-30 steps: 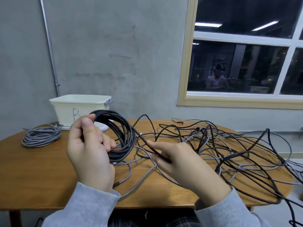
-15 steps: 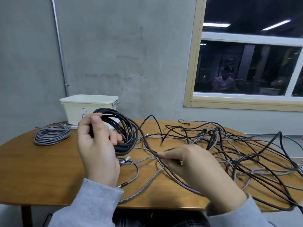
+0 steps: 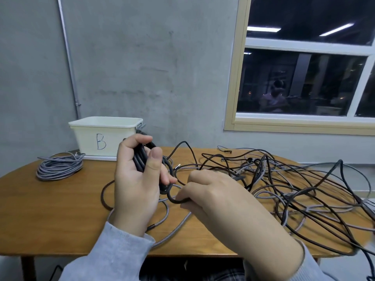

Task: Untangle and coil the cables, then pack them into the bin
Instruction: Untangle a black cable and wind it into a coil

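Note:
My left hand (image 3: pixel 138 183) grips a coil of black cable (image 3: pixel 142 159), held upright above the wooden table (image 3: pixel 60 209). Just to its right, my right hand (image 3: pixel 213 197) pinches the loose run of the same black cable (image 3: pixel 174 200) where it bends under the coil. A tangle of black and grey braided cables (image 3: pixel 284 183) sprawls over the right half of the table. A finished grey coil (image 3: pixel 58 166) lies at the left. The cream bin (image 3: pixel 105 138) marked "B" stands at the back left.
A concrete wall with a metal pipe (image 3: pixel 69 57) rises behind the table. A window (image 3: pixel 304 67) fills the upper right. Cables trail over the table's right edge (image 3: pixel 365 250). Bare tabletop lies in front of the grey coil.
My right hand has drawn in toward the left hand, laying another loop of black cable onto the coil. The left hand has turned the coil more edge-on. The view has shifted left.

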The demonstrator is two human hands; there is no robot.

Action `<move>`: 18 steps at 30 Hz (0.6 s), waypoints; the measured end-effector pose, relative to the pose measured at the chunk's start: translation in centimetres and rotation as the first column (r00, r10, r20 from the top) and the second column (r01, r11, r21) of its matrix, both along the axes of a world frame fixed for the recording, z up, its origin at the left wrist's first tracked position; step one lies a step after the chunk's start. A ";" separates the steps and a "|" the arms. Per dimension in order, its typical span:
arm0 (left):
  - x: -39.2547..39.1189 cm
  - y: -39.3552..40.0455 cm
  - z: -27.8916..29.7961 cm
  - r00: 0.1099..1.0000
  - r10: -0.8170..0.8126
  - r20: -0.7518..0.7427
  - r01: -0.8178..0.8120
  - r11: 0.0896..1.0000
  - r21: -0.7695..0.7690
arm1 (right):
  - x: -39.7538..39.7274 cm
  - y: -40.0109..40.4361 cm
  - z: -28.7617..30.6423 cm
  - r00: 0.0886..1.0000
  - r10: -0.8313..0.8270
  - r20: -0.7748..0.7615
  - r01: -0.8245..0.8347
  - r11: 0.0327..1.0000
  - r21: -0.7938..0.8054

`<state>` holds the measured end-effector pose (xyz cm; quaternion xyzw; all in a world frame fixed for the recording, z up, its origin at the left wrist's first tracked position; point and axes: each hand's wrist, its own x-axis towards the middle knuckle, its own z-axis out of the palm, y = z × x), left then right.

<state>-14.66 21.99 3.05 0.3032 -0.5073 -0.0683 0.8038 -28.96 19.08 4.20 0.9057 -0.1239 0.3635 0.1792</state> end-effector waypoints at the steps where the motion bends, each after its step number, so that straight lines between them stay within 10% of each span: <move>1: -0.1 0.1 0.0 1.000 -0.019 0.020 0.019 1.000 0.010 | 0.1 0.3 0.2 1.000 0.016 0.010 -0.016 1.000 0.005; 18: -1.0 1.2 -0.3 0.903 -0.370 0.217 0.281 0.893 0.353 | -0.7 -0.8 2.1 0.961 0.036 0.273 -0.073 0.989 0.125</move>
